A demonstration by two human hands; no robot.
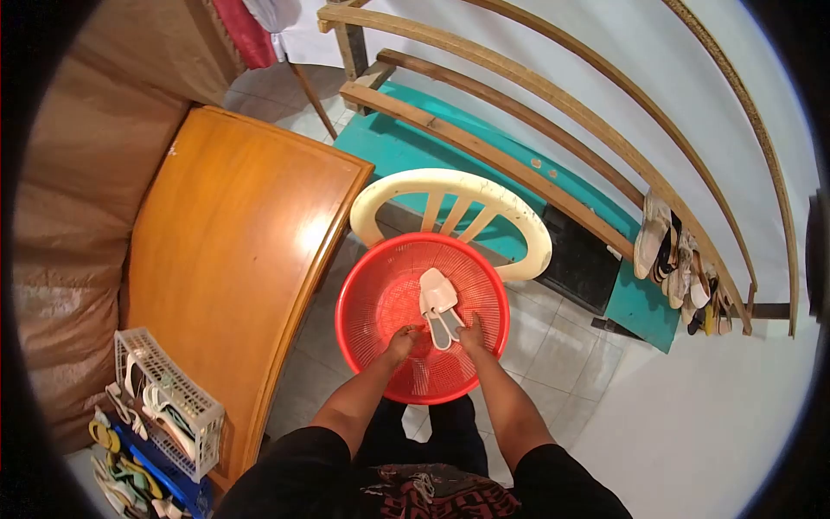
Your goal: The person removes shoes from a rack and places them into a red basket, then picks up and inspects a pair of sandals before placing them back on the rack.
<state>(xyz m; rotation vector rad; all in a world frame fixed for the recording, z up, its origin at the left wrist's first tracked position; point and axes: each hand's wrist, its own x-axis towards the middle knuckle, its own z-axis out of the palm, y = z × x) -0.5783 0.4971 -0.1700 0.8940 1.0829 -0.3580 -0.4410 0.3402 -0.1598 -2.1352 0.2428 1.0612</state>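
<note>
A pair of pale beige slingback shoes (438, 291) is in the red perforated plastic basket (346, 350), with a grey insole and thin straps showing. From the right, my right hand (471, 336) has its fingers closed on the strap end of the shoes. My left hand (403, 342) is inside the basket at their left side, fingers curled at the edge of the straps. Exactly how the left fingertips meet the shoes is too small to make out. Under the basket's far rim stands a cream plastic chair (533, 227), its back showing.
To the left is a wooden table (251, 225), with a white crate (212, 432) of shoes near its front corner and a blue crate (151, 463) of footwear below. A wooden rack (484, 143) runs along the right wall, holding several shoes (653, 233). Behind it lies a teal board (415, 112).
</note>
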